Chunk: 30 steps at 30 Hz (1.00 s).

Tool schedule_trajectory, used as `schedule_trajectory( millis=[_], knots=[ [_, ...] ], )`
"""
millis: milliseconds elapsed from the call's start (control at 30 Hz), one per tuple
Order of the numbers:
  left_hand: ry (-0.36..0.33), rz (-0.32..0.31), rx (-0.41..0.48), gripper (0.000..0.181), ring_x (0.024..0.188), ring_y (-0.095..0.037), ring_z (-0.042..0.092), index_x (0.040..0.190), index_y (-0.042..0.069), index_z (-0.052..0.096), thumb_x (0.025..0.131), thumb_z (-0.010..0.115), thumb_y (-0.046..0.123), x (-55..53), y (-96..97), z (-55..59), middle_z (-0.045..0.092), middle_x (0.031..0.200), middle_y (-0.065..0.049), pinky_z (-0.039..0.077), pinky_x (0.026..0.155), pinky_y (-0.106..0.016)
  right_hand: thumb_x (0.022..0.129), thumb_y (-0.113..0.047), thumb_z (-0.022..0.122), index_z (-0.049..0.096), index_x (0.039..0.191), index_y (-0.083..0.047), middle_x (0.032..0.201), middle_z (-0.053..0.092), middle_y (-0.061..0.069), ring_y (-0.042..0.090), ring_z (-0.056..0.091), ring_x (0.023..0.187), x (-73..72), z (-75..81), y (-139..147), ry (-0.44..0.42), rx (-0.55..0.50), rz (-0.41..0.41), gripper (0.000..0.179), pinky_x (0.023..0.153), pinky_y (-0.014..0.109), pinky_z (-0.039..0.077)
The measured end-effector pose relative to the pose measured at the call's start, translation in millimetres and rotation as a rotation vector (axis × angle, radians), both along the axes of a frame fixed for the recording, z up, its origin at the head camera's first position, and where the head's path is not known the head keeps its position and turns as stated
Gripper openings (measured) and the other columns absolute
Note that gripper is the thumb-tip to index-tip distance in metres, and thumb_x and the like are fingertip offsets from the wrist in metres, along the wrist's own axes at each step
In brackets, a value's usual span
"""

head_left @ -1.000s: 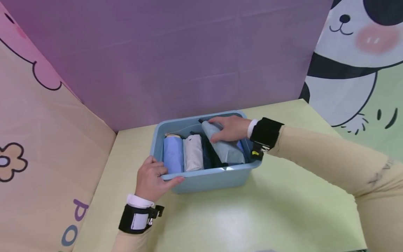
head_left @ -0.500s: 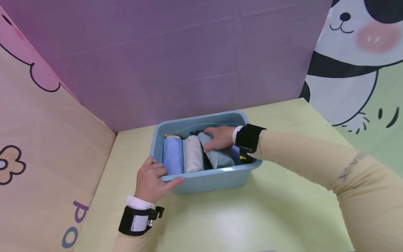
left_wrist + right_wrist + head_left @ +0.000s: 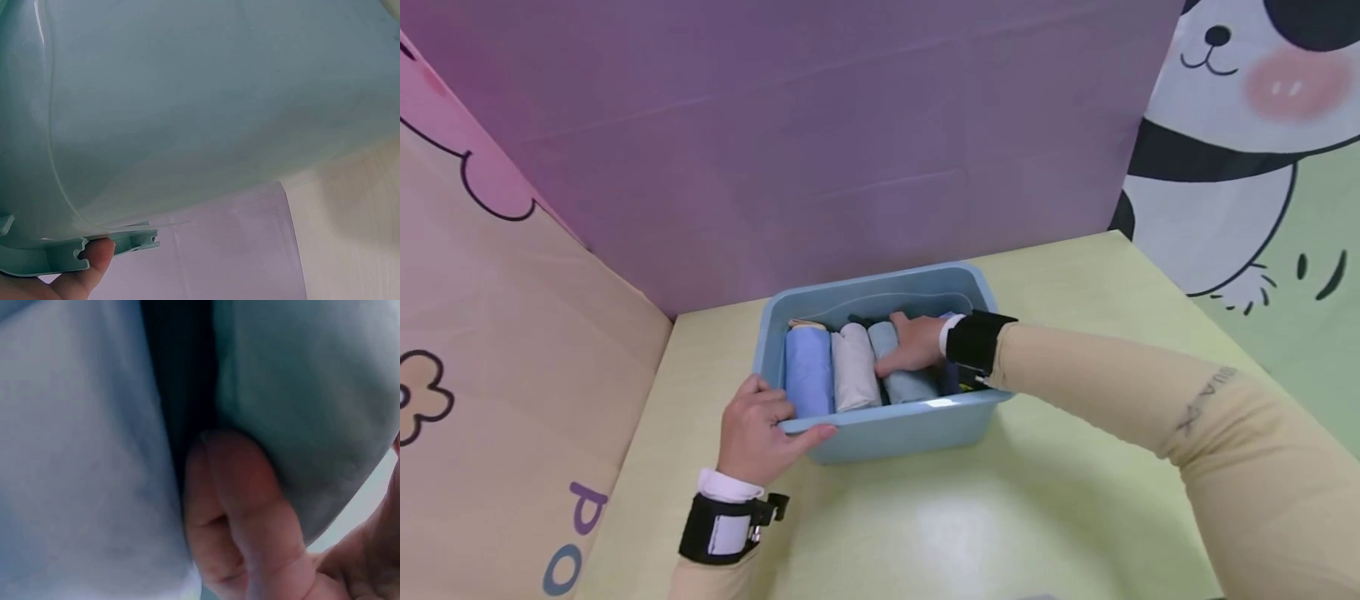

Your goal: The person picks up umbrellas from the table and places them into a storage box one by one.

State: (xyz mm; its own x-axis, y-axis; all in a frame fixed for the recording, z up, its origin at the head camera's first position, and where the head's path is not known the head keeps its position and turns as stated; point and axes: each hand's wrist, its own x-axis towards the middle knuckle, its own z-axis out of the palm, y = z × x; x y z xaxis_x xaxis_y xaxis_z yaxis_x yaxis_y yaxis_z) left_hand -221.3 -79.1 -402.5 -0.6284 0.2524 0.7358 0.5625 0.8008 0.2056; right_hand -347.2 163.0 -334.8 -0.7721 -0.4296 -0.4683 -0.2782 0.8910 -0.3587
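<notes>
A light blue plastic bin [image 3: 895, 432] holds rolled cloth bundles standing side by side. At its near left corner my left hand [image 3: 758, 429] grips the rim, thumb along the front; the left wrist view shows a fingertip [image 3: 100, 251] under the ribbed rim. Inside, my right hand [image 3: 913, 343] holds a grey-green cloth roll [image 3: 912, 385], lowered among the others. The right wrist view shows fingers [image 3: 250, 506] curled against the grey-green roll [image 3: 306, 394], with bluish cloth [image 3: 81, 456] beside them. Left of it sit a pale grey roll [image 3: 856, 367] and a blue roll [image 3: 808, 371].
The bin stands on a pale yellow-green table [image 3: 880, 525], near a purple backdrop [image 3: 850, 150]. A peach backdrop [image 3: 527, 333] rises at the left, a panda-print one [image 3: 1217, 217] at the right. Dark blue cloth [image 3: 950, 379] lies in the bin's right part.
My right hand has moved left and down into the bin, bringing the tilted grey-green roll down nearly upright next to the pale grey one. My left hand has stayed on the rim.
</notes>
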Motion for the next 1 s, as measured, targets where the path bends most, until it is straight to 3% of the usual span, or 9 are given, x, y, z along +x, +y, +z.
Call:
schedule_trajectory(
  millis=[200, 400, 500, 633, 733, 867, 1000],
  knots=[
    [-0.009, -0.018, 0.005, 0.063, 0.058, -0.013, 0.035, 0.042, 0.021, 0.042, 0.068, 0.070, 0.070, -3.5, 0.8, -1.3, 0.032, 0.046, 0.012, 0.031, 0.055, -0.030, 0.079, -0.064, 0.060, 0.012, 0.153, -0.008, 0.143, 0.041, 0.016, 0.024, 0.046, 0.120, -0.5, 9.0, 8, -0.014, -0.004, 0.032, 0.104, 0.097, 0.038, 0.040],
    [-0.011, -0.041, 0.008, 0.060, 0.061, -0.013, 0.038, 0.044, 0.020, 0.049, 0.069, 0.070, 0.069, -4.4, -1.4, 0.5, 0.037, 0.047, 0.010, 0.034, 0.056, -0.030, 0.085, -0.062, 0.058, 0.013, 0.154, -0.017, 0.140, 0.043, 0.014, 0.024, 0.068, 0.079, -4.2, 40.2, 24, -0.011, -0.053, -0.018, 0.094, 0.063, 0.036, 0.054],
    [-0.042, -0.050, 0.018, 0.056, 0.066, -0.015, 0.042, 0.049, 0.016, 0.058, 0.068, 0.073, 0.067, -3.7, -5.5, 3.3, 0.048, 0.052, 0.007, 0.038, 0.059, -0.032, 0.085, -0.062, 0.058, 0.015, 0.154, -0.021, 0.139, 0.043, 0.011, 0.022, 0.068, 0.075, -3.6, 64.0, 36, 0.005, -0.113, -0.041, 0.091, 0.061, 0.036, 0.054],
    [-0.146, -0.072, 0.033, 0.049, 0.086, -0.019, 0.050, 0.074, 0.012, 0.074, 0.065, 0.079, 0.059, -3.2, -12.5, 7.5, 0.065, 0.081, 0.000, 0.044, 0.072, -0.038, 0.087, -0.059, 0.058, 0.020, 0.152, -0.021, 0.128, 0.054, 0.008, 0.021, 0.065, 0.085, 4.1, 92.5, 62, 0.067, -0.213, -0.040, 0.085, 0.073, 0.041, 0.051],
    [-0.228, -0.076, 0.033, 0.056, 0.109, -0.025, 0.048, 0.100, 0.010, 0.075, 0.064, 0.084, 0.051, -3.1, -20.1, 12.7, 0.064, 0.111, -0.006, 0.045, 0.083, -0.045, 0.089, -0.056, 0.058, 0.024, 0.151, -0.017, 0.125, 0.058, 0.009, 0.023, 0.061, 0.100, 14.6, 105.3, 88, 0.147, -0.285, -0.020, 0.081, 0.084, 0.044, 0.048],
    [-0.308, -0.017, 0.018, 0.083, 0.126, -0.033, 0.037, 0.131, 0.008, 0.059, 0.063, 0.087, 0.046, -0.1, -38.1, 19.7, 0.046, 0.138, -0.012, 0.045, 0.085, -0.054, 0.091, -0.050, 0.059, 0.034, 0.147, -0.015, 0.127, 0.057, 0.009, 0.024, 0.058, 0.109, 27.5, 109.1, 125, 0.253, -0.366, -0.005, 0.071, 0.088, 0.046, 0.047],
    [-0.401, 0.081, -0.010, 0.109, 0.130, -0.040, 0.033, 0.147, 0.006, 0.036, 0.061, 0.086, 0.050, 5.5, -63.4, 21.3, 0.034, 0.147, -0.018, 0.042, 0.084, -0.065, 0.092, -0.046, 0.060, 0.039, 0.145, -0.016, 0.129, 0.057, 0.009, 0.026, 0.056, 0.112, 38.1, 102.1, 161, 0.378, -0.353, -0.030, 0.064, 0.087, 0.048, 0.047]
  ],
)
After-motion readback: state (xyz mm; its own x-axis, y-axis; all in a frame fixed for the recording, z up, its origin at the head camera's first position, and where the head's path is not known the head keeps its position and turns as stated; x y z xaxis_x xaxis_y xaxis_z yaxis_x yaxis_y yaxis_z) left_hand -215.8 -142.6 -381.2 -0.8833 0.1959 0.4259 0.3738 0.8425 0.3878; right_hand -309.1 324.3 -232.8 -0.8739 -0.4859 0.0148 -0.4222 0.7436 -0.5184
